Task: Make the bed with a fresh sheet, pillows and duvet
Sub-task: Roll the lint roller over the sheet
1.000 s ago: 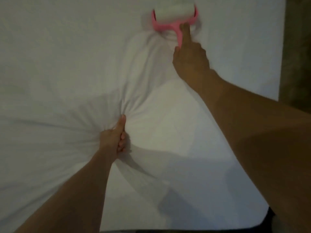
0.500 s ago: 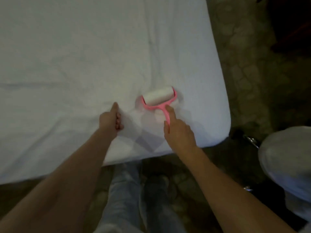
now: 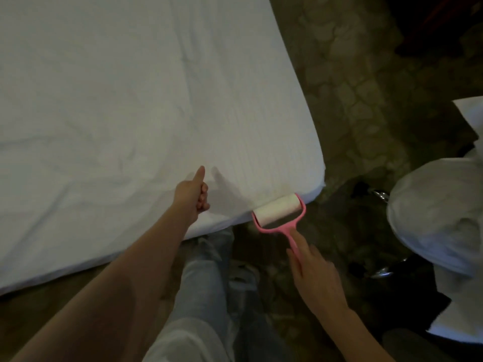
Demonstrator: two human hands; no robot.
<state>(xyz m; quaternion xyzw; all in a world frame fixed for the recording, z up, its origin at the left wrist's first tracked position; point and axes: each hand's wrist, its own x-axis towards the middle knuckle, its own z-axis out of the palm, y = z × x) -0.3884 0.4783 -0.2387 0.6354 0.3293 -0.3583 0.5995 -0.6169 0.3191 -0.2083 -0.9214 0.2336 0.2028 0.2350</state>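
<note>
Bed: a white fitted sheet [image 3: 125, 100] is seen stretched over the mattress, with shallow creases across the left half; the near right corner is rounded and covered.
Left hand: the left hand [image 3: 192, 195] is held just above the sheet near the bed's near edge, fingers curled into the palm, thumb pointing away from the person; nothing is gripped, and its shadow falls on the sheet just to the right.
Right hand: the right hand [image 3: 315, 273] is closed round the handle of a pink plastic lint roller with a white paper drum [image 3: 278, 211], the index finger laid along the handle.
Lint roller: the drum is placed at the bed's near edge, close to the right corner; whether it touches the sheet cannot be told.
Floor: a dark patterned floor [image 3: 350, 100] is visible to the right of the bed.
Right side: a heap of white bedding [image 3: 433, 218] is seen over something dark.
Legs: pale blue jeans [image 3: 206, 283] are seen below, against the bed.
</note>
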